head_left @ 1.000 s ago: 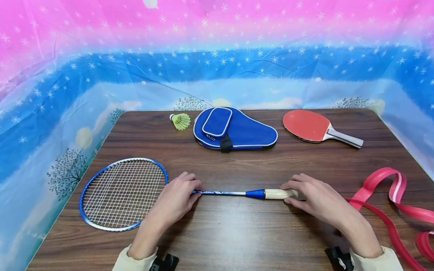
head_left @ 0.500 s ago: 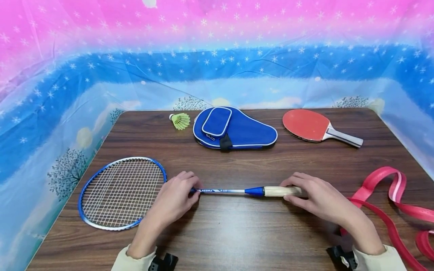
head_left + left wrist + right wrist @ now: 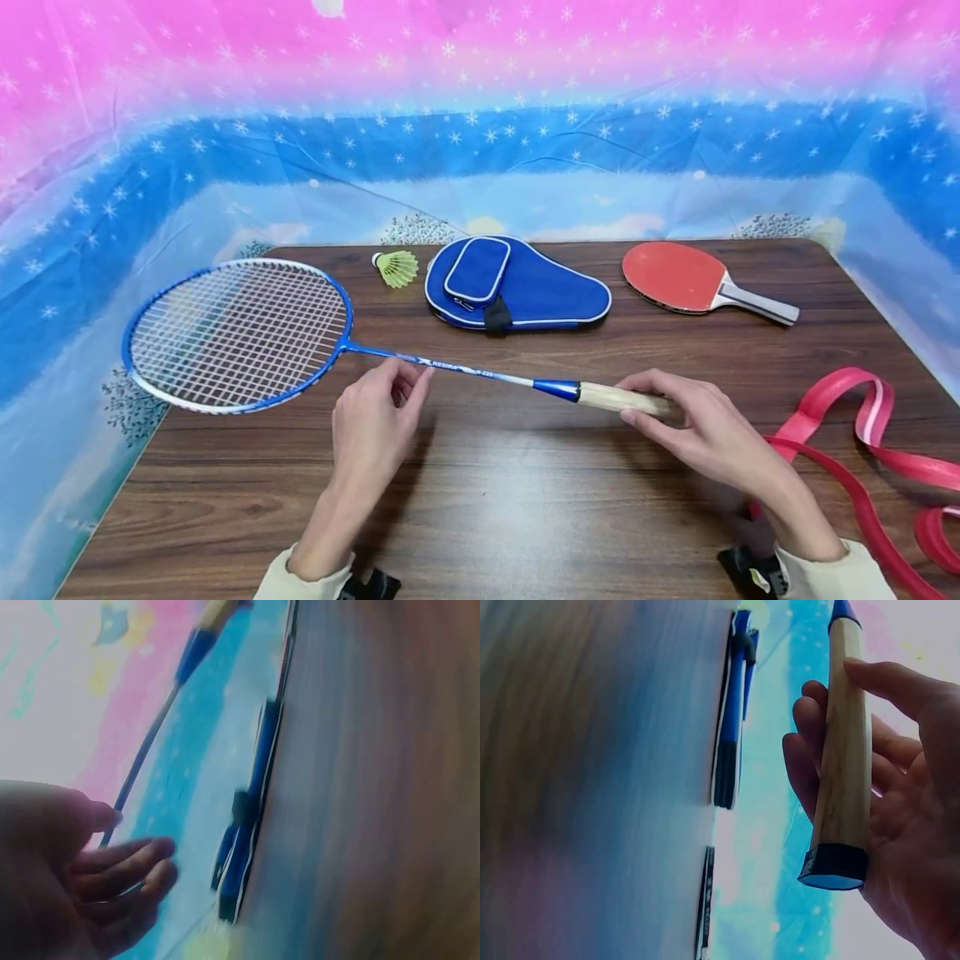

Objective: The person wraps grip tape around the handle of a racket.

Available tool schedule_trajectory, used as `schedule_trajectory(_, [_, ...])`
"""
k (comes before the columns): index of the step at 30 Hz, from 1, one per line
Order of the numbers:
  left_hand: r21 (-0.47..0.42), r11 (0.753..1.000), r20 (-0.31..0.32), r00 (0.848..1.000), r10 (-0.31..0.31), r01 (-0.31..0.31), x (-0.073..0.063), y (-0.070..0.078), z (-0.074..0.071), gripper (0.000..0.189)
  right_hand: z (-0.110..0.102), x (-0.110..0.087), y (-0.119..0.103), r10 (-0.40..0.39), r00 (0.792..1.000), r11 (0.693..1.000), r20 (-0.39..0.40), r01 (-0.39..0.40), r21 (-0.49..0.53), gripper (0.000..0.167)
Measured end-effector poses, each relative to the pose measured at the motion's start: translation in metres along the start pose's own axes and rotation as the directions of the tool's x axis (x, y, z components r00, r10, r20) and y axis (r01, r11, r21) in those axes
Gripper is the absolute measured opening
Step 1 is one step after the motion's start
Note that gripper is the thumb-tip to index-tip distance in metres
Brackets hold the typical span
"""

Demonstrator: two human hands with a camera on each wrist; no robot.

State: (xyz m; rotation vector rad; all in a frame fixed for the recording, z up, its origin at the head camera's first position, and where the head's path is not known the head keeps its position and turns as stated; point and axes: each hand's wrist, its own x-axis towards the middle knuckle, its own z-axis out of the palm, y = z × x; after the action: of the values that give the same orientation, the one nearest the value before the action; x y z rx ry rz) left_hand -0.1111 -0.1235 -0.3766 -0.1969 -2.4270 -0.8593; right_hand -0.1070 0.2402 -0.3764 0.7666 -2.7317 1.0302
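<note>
A blue and white badminton racket (image 3: 517, 379) is held above the table by both hands, its strung head out to the left. My left hand (image 3: 378, 417) pinches the thin shaft between thumb and fingers, as the left wrist view also shows. At the other end, my right hand (image 3: 701, 425) grips the pale wooden handle (image 3: 845, 742); in the right wrist view the thumb lies along one side and the fingers come round the other. The handle's dark end cap (image 3: 832, 866) sticks out below the palm.
At the back of the wooden table (image 3: 480, 517) lie a yellow shuttlecock (image 3: 396, 269), a blue paddle case (image 3: 555, 292) with a small pouch, and a red table tennis paddle (image 3: 675, 277). A loose pink-red ribbon (image 3: 847, 483) curls on the right. Patterned cloth (image 3: 480, 142) hangs behind.
The racket has come up off the table, its head rising farther than the handle. Both hands have lifted with it, and the left hand has turned at the shaft.
</note>
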Motion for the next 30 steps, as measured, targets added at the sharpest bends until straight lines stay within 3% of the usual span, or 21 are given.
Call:
schedule_trajectory(2, [-0.129, 0.989, 0.082, 0.995, -0.056, 0.066, -0.002, 0.006, 0.004, 0.017, 0.003, 0.001, -0.004, 0.005, 1.000, 1.000, -0.013, -0.004, 0.022, 0.025])
schedule_trajectory(3, [-0.224, 0.967, 0.151, 0.985, -0.086, 0.118, -0.003, 0.010, 0.006, 0.017, 0.004, 0.001, -0.005, 0.012, 1.000, 1.000, -0.018, -0.011, 0.029, 0.025])
schedule_trajectory(4, [-0.325, 0.929, 0.226, 0.968, -0.108, 0.179, -0.005, 0.014, 0.008, 0.018, 0.005, 0.002, -0.007, 0.018, 1.000, 0.999, -0.021, -0.017, 0.034, 0.025])
schedule_trajectory(5, [-0.424, 0.869, 0.305, 0.944, -0.127, 0.254, -0.006, 0.018, 0.011, 0.020, 0.006, 0.002, -0.009, 0.023, 0.999, 0.999, -0.024, -0.022, 0.038, 0.024])
schedule_trajectory(7, [-0.568, 0.720, 0.442, 0.886, -0.142, 0.399, -0.009, 0.026, 0.015, 0.027, 0.008, 0.003, -0.011, 0.028, 0.999, 0.999, -0.027, -0.027, 0.046, 0.024])
schedule_trajectory(9, [-0.651, 0.561, 0.530, 0.835, -0.146, 0.512, -0.013, 0.035, 0.019, 0.036, 0.009, 0.003, -0.014, 0.028, 0.999, 0.998, -0.026, -0.027, 0.059, 0.024])
schedule_trajectory(11, [-0.692, 0.428, 0.583, 0.800, -0.145, 0.582, -0.016, 0.042, 0.023, 0.041, 0.010, 0.004, -0.016, 0.025, 1.000, 0.997, -0.008, -0.025, 0.079, 0.024])
schedule_trajectory(14, [-0.730, 0.272, 0.612, 0.777, -0.147, 0.627, -0.020, 0.050, 0.027, 0.044, 0.012, 0.004, -0.020, 0.027, 0.999, 0.994, 0.027, -0.029, 0.108, 0.024])
schedule_trajectory(16, [-0.751, 0.204, 0.610, 0.778, -0.149, 0.628, -0.022, 0.053, 0.029, 0.043, 0.013, 0.005, -0.022, 0.038, 0.998, 0.991, 0.046, -0.044, 0.125, 0.024])
schedule_trajectory(19, [-0.780, 0.161, 0.586, 0.796, -0.148, 0.604, -0.024, 0.054, 0.030, 0.038, 0.014, 0.005, -0.024, 0.057, 0.997, 0.987, 0.061, -0.066, 0.147, 0.024])
schedule_trajectory(24, [-0.803, 0.146, 0.558, 0.815, -0.157, 0.578, -0.027, 0.054, 0.030, 0.032, 0.011, 0.004, -0.023, 0.068, 0.991, 0.979, 0.112, -0.088, 0.186, 0.025])
schedule_trajectory(28, [-0.832, 0.173, 0.502, 0.849, -0.166, 0.526, -0.028, 0.055, 0.031, 0.030, -0.002, 0.002, -0.017, 0.083, 0.988, 0.976, 0.132, -0.107, 0.189, 0.026])
schedule_trajectory(30, [-0.850, 0.191, 0.466, 0.870, -0.162, 0.491, -0.029, 0.053, 0.033, 0.029, -0.011, -0.004, -0.011, 0.116, 0.991, 0.983, 0.072, -0.125, 0.136, 0.023])
